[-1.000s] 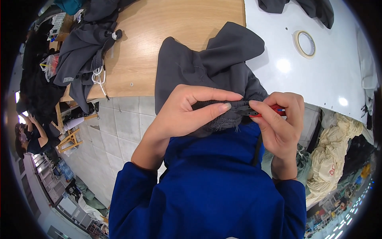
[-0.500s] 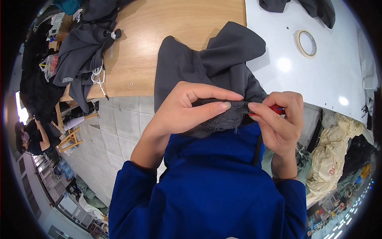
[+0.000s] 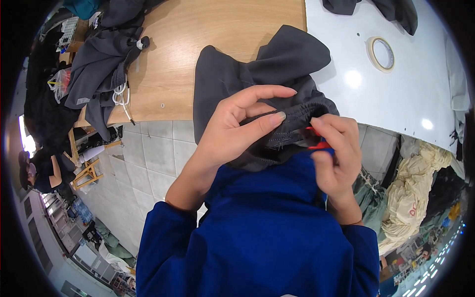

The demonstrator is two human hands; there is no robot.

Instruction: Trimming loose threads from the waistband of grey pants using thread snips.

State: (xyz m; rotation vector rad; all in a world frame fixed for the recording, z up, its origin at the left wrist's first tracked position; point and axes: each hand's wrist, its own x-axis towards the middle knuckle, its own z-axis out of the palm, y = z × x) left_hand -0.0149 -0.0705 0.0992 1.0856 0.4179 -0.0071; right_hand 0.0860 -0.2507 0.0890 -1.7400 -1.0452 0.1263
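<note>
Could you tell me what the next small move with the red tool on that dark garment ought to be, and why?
Probably ease the red tool in the right hand a little further along the gathered elastic edge. The left hand pinches the dark grey garment taut right beside the tool's tip, so the seam there is exposed.

Both forearms rise from the lower edge in blue sleeves pushed back to about mid-forearm, the wrists bare. The left hand [image 3: 237, 129] is held close before the chest, wrist bent, its thumb and forefinger stretched out to the right and closed in a pinch, the thumb lying below the forefinger; the other fingers are curled behind. The right hand [image 3: 336, 153] stands just beside it, palm turned inward, its fingers bent and gathered tight, its fingertips [image 3: 319, 123] almost meeting the left thumb's tip.
</note>
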